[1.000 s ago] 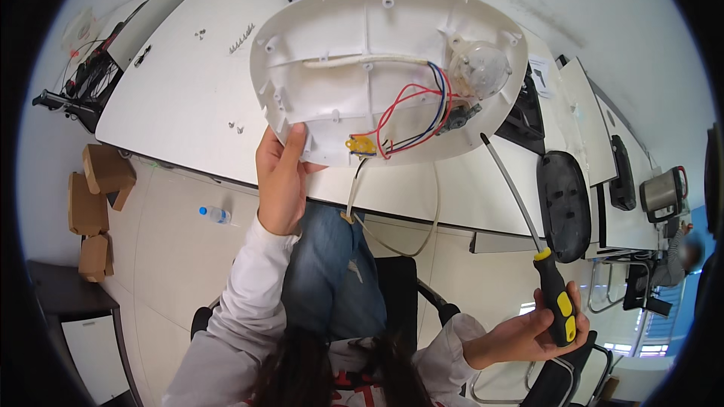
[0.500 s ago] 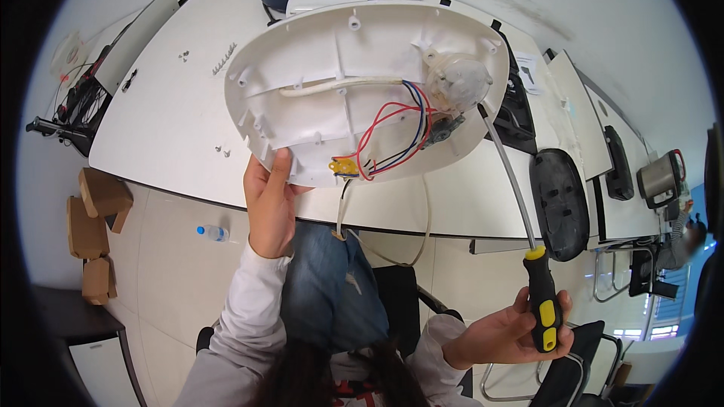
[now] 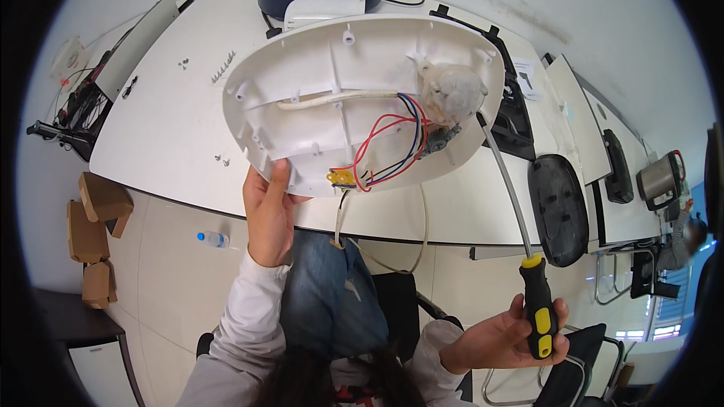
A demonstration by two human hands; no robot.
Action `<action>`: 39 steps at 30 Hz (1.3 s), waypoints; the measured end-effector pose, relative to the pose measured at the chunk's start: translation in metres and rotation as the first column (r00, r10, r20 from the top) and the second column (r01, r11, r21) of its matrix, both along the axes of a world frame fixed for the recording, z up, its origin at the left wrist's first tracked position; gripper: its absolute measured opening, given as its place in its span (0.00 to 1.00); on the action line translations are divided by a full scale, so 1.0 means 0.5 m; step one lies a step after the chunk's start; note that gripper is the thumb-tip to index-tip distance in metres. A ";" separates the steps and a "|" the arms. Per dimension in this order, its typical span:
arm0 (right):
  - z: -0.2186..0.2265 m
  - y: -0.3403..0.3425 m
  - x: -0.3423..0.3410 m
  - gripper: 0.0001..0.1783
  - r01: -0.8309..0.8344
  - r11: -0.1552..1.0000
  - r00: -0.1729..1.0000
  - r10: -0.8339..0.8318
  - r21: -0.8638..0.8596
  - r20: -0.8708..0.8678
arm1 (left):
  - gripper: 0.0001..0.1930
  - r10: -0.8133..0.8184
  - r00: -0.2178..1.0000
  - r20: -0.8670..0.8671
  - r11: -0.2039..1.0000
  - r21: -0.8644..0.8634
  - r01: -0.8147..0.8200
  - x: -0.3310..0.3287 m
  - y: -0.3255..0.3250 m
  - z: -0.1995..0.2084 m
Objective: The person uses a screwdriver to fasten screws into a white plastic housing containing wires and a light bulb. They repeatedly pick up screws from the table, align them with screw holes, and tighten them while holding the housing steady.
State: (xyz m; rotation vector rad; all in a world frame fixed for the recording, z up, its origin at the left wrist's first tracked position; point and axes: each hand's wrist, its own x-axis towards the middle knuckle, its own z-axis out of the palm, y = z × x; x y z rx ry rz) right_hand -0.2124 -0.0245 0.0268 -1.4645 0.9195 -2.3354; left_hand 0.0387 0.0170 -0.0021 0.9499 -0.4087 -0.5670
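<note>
At twelve o'clock above the surface (image 3: 166, 109), my left fingers (image 3: 280, 173) pinch the shell (image 3: 302, 64) at eight; my right fingers (image 3: 518, 330) grasp the screwdriver (image 3: 535, 290), tip near the three-o'clock dome (image 3: 454, 94). Best steady the shell, sparing the wires (image 3: 416, 115).

I see the left hand (image 3: 270, 215) has drawn the shell (image 3: 302, 136) a touch leftward and closer in over the last second. Beyond that grip, more of the white box (image 3: 320, 9) shows past the shell's far edge; well to its right, the black case (image 3: 516, 109), largely covered then, has come further into sight. Ahead of the right hand (image 3: 509, 339), the screwdriver (image 3: 538, 309) now points straighter away, its tip shifted from the shell's outer edge to nearer the dome (image 3: 456, 94).
</note>
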 end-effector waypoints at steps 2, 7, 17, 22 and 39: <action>0.001 0.001 0.000 0.26 0.003 1.000 1.000 -0.002 0.008 -0.010 | 0.16 -0.008 1.000 -0.001 1.000 -0.003 0.008 0.000 0.002 -0.001; -0.001 0.000 -0.002 0.25 -0.005 1.000 1.000 0.005 0.013 -0.013 | 0.15 0.047 0.999 -0.020 0.999 -0.007 -0.047 -0.008 -0.005 0.006; -0.007 -0.002 -0.001 0.24 -0.010 1.000 0.999 0.010 0.001 -0.041 | 0.15 0.000 1.000 -0.007 1.000 -0.009 0.000 -0.004 0.000 0.002; -0.006 -0.002 0.005 0.24 -0.010 1.000 0.999 0.011 0.004 -0.037 | 0.15 0.024 1.000 -0.009 1.000 -0.001 -0.024 -0.008 -0.002 0.007; -0.011 -0.004 0.002 0.21 0.056 0.996 0.987 -0.046 0.063 -0.157 | 0.14 0.046 0.999 -0.003 0.999 -0.002 -0.046 -0.007 -0.003 0.005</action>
